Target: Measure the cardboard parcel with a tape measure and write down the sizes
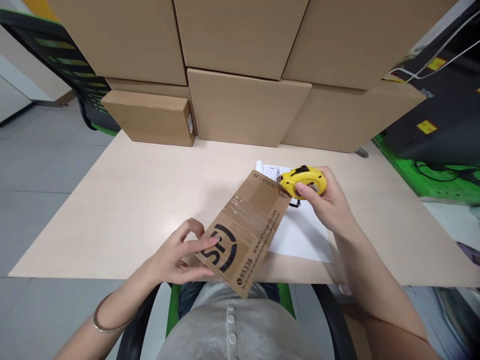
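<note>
My left hand grips the lower left end of a brown SF Express carton, fingers on its printed face. The carton is tilted above the table's front edge, with clear tape across its middle. My right hand is closed round a yellow tape measure with a black button on top. Its front end is at the carton's upper right corner; whether the two touch, I cannot tell. A small black loop shows just below the tape measure. Under the carton lies a white printed sheet, partly hidden.
Large cardboard boxes are stacked along the table's back edge. A smaller carton stands at the back left of the pale wooden table. Dark equipment with cables stands on a green surface at the right. A mesh chair is behind on the left.
</note>
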Action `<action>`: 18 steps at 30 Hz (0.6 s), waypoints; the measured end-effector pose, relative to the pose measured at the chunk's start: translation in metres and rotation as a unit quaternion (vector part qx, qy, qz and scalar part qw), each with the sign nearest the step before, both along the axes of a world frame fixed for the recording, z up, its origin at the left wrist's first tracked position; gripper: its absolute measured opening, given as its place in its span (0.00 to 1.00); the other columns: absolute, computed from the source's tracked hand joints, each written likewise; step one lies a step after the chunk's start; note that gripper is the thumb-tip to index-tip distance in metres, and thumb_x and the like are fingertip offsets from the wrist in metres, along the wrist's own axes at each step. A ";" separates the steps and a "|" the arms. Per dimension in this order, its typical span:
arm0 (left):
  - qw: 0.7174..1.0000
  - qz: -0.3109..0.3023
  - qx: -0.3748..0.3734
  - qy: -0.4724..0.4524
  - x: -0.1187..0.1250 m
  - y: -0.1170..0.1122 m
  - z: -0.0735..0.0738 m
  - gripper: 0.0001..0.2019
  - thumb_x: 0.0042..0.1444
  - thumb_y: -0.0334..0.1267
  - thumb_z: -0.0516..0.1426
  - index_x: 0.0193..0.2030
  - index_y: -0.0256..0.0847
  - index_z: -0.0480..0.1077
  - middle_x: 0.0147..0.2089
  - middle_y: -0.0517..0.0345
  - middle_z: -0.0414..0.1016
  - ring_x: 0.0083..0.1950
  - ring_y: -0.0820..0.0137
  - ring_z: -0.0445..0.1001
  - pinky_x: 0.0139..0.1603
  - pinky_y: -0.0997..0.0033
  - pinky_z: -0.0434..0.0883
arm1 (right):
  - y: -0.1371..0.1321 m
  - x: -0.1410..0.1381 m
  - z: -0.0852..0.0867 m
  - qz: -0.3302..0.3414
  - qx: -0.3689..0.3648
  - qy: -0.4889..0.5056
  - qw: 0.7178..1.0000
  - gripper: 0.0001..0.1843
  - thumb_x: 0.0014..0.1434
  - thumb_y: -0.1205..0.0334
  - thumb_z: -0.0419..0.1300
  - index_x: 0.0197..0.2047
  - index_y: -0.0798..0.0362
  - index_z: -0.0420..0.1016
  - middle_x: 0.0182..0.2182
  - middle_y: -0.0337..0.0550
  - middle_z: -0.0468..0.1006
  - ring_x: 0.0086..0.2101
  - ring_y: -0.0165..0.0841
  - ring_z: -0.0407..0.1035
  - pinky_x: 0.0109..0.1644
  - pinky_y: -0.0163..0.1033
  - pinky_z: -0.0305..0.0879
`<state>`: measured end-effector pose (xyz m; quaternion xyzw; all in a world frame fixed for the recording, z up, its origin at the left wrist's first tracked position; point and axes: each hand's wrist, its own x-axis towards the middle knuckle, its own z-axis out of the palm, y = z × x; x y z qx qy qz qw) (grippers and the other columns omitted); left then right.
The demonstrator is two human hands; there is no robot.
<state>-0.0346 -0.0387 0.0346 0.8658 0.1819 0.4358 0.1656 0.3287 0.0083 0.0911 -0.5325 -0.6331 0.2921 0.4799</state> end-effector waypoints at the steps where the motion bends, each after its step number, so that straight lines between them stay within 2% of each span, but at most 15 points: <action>1: 1.000 -0.002 0.027 -0.007 0.008 -0.003 0.000 0.27 0.69 0.49 0.61 0.70 0.41 0.67 0.42 0.56 0.64 0.41 0.67 0.69 0.38 0.67 0.76 | 0.002 -0.004 0.000 0.001 -0.004 0.011 1.000 0.24 0.59 0.38 0.71 0.45 0.46 0.73 0.39 0.42 0.82 0.35 0.37 0.76 0.35 0.43 0.74; 4: 0.997 0.002 0.081 -0.008 0.028 -0.009 -0.001 0.28 0.68 0.47 0.63 0.69 0.36 0.67 0.36 0.61 0.61 0.35 0.69 0.65 0.33 0.68 0.74 | 0.011 -0.015 0.000 0.011 -0.004 0.035 0.999 0.24 0.58 0.37 0.72 0.46 0.45 0.74 0.40 0.41 0.81 0.37 0.36 0.76 0.38 0.43 0.75; 7: 0.995 0.035 0.095 0.001 0.043 -0.014 0.001 0.27 0.68 0.47 0.63 0.67 0.36 0.67 0.33 0.64 0.59 0.31 0.70 0.62 0.29 0.69 0.71 | 0.031 -0.024 -0.002 0.033 0.007 0.061 0.998 0.26 0.57 0.35 0.72 0.47 0.44 0.74 0.41 0.41 0.82 0.39 0.36 0.77 0.41 0.44 0.76; 11: 0.988 0.079 0.130 0.013 0.055 -0.018 0.002 0.26 0.68 0.49 0.63 0.64 0.34 0.68 0.32 0.67 0.55 0.30 0.71 0.57 0.27 0.70 0.66 | 0.058 -0.029 -0.008 0.067 0.013 0.052 0.996 0.27 0.57 0.34 0.71 0.46 0.44 0.73 0.40 0.39 0.80 0.39 0.35 0.76 0.44 0.45 0.75; 13: 0.984 0.088 0.155 0.005 0.056 -0.018 0.000 0.27 0.68 0.54 0.62 0.61 0.34 0.70 0.32 0.66 0.56 0.31 0.70 0.58 0.28 0.67 0.65 | 0.063 -0.028 -0.007 0.090 0.009 0.033 0.995 0.25 0.59 0.35 0.71 0.47 0.44 0.73 0.42 0.39 0.81 0.40 0.36 0.76 0.45 0.46 0.75; 16: 0.983 0.096 0.136 -0.076 0.052 -0.006 -0.006 0.31 0.69 0.63 0.53 0.62 0.38 0.71 0.40 0.57 0.65 0.40 0.65 0.68 0.36 0.61 0.71 | 0.063 -0.025 0.003 0.109 0.041 0.000 0.993 0.23 0.61 0.39 0.70 0.50 0.43 0.71 0.46 0.41 0.82 0.43 0.38 0.77 0.47 0.49 0.75; 18: 0.984 0.111 0.049 -0.133 0.049 0.014 -0.010 0.30 0.71 0.64 0.46 0.65 0.45 0.70 0.50 0.51 0.70 0.52 0.60 0.72 0.53 0.54 0.75 | 0.061 -0.026 0.016 0.111 0.079 -0.024 0.990 0.22 0.62 0.41 0.70 0.50 0.42 0.70 0.46 0.41 0.82 0.41 0.39 0.77 0.45 0.49 0.75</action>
